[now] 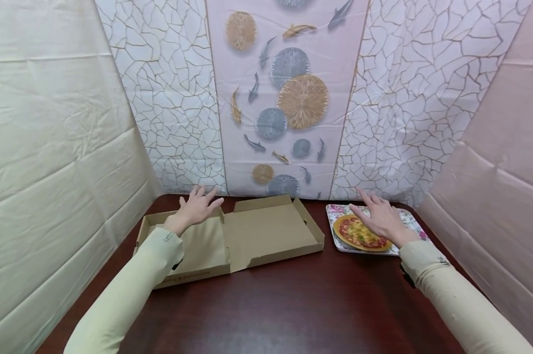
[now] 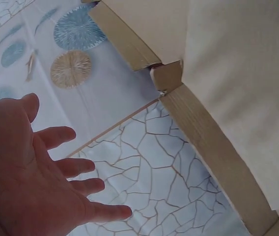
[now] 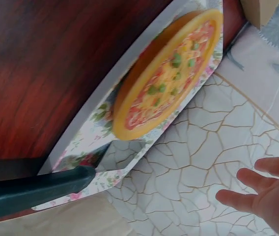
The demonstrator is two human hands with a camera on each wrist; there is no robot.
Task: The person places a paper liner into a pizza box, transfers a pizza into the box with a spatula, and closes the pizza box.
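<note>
My left hand (image 1: 195, 209) hovers with spread fingers above the base of an open cardboard pizza box (image 1: 271, 228). A pale paper sheet (image 1: 211, 238) lines that base, and the lid lies folded out to the right. On the right, my other hand (image 1: 383, 219) is held over a floral tray (image 1: 337, 210), its fingers extended and holding nothing. The tray carries a round pizza (image 1: 355, 237) with a thick yellow crust, red and yellow topping and green bits. Beside the pizza, in the right wrist view, lies a tool with a dark green handle (image 3: 36, 191) and a flat metal blade (image 3: 122, 155).
The dark red-brown table (image 1: 284, 305) extends in front of the box and tray. Patterned cloth (image 1: 284, 162) hangs behind its back edge, with pale cloth walls (image 1: 63, 172) along both sides. The tray's right edge lies near the right wall.
</note>
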